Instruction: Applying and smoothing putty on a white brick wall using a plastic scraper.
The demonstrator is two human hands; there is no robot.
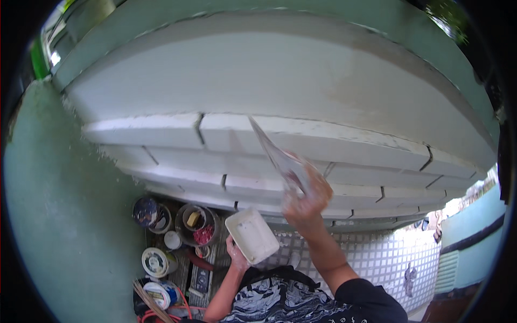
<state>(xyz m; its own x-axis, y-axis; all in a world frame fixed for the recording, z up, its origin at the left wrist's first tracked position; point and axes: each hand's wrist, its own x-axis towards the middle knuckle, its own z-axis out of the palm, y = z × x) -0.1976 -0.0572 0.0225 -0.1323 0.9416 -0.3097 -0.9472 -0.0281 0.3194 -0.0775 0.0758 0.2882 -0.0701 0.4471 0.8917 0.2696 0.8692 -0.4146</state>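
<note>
My right hand (309,199) is raised in front of the pale wall, closed round the handle of a wide-bladed plastering trowel (267,146). The blade points up and to the left, its tip over the edge of a white raised block band (301,134); I cannot tell whether it touches. Motion smears the hand and blade a little. Lower down, my left hand (237,253) grips a white rectangular plastic tub (267,242) by its left side. The tub is tilted toward me, with whitish residue inside.
A green wall (64,199) rises on the left. At its foot stand a dark bucket (186,231) with a sponge and red material, a lidded white bucket (156,262), several other pails, thin sticks (148,297) and an orange hose (186,301). Patterned tiles (366,258) cover the floor.
</note>
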